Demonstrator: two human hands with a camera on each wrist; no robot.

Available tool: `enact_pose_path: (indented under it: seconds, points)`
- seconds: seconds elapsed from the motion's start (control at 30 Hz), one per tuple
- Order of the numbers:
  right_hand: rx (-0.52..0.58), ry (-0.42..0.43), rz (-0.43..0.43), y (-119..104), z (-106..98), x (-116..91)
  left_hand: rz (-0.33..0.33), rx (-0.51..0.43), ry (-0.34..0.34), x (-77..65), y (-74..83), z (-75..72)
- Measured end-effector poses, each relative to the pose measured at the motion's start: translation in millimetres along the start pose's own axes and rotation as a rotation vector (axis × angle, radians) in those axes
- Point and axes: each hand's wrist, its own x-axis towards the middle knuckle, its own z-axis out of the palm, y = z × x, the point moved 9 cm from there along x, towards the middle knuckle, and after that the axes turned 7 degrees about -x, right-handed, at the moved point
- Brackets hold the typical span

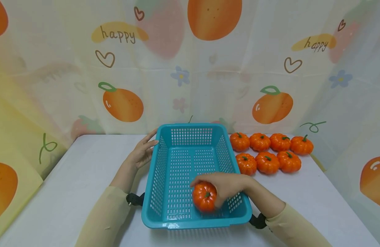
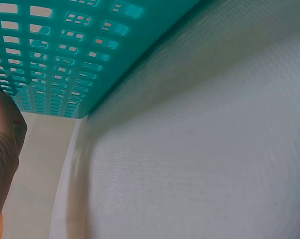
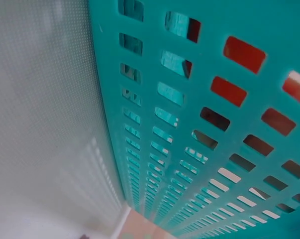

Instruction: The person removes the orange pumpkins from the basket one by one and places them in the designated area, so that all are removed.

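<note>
A blue-green plastic basket (image 1: 177,224) with perforated walls sits in the middle of the table. Inside it, near the front right corner, my right hand (image 1: 228,185) grips a small orange toy pumpkin (image 1: 204,197) from above and the right, its green stem facing up. My left hand (image 1: 142,152) is at the basket's left side, with fairly straight fingers touching the rim toward the far corner. In the left wrist view, part of that hand (image 2: 3,132) shows beside the perforated wall. Through the holes of the right wall (image 3: 154,134), the right wrist view shows patches of red-orange.
Several more orange pumpkins (image 1: 267,162) stand in two rows on the white table (image 1: 319,202), just right of the basket. Behind the table hangs a curtain (image 1: 208,89) printed with fruit, hearts and flowers.
</note>
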Motion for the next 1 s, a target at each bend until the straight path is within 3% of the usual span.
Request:
enact_pose_path:
  seconds: [0.23,0.6,0.77,1.0]
  points:
    - [0.07,0.164,0.034,0,-16,-7,0.004,-0.011,-0.005,-0.1,0.2,0.9]
    - [0.244,0.529,-0.048,10,-64,-44,-0.003,-0.015,-0.019,-1.0,-0.1,3.2]
    - [0.268,0.647,-0.017,24,-78,-59,-0.003,-0.027,-0.018,-3.2,2.4,3.9]
    - [0.346,0.804,0.092,47,-90,-86,-0.009,-0.02,0.013,-1.6,1.1,1.0]
